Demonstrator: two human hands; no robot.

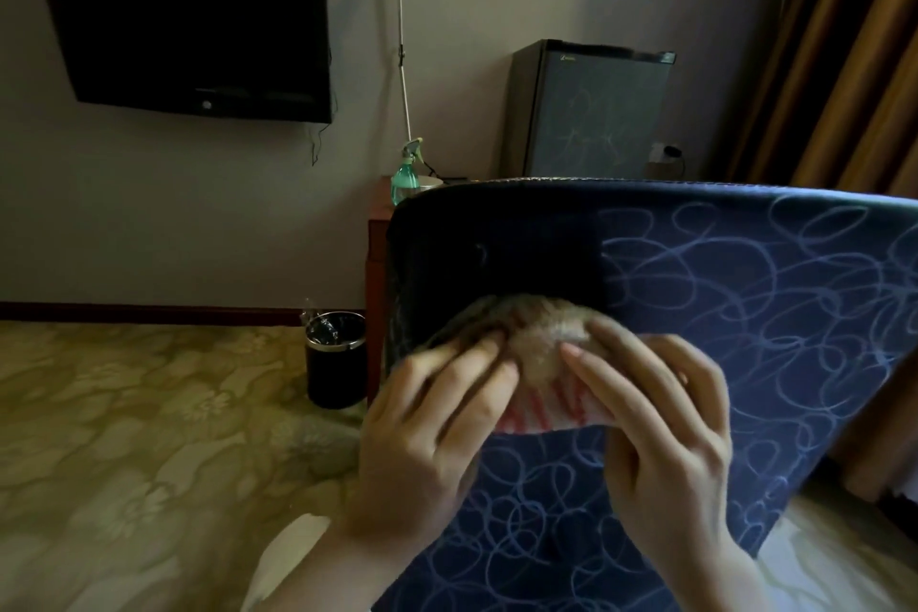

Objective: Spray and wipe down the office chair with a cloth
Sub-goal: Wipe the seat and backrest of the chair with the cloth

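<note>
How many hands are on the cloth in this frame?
2. The left hand presses the cloth on its left side, the right hand on its right, against the chair back.

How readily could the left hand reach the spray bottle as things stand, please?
Probably not: the left hand presses the cloth on the chair back, and the spray bottle stands beyond it on the desk.

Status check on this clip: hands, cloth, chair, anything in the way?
Fingers flat: left hand and right hand press cloth against chair back. Behind, spray bottle sits on desk. Nothing blocking the wipe.
</note>
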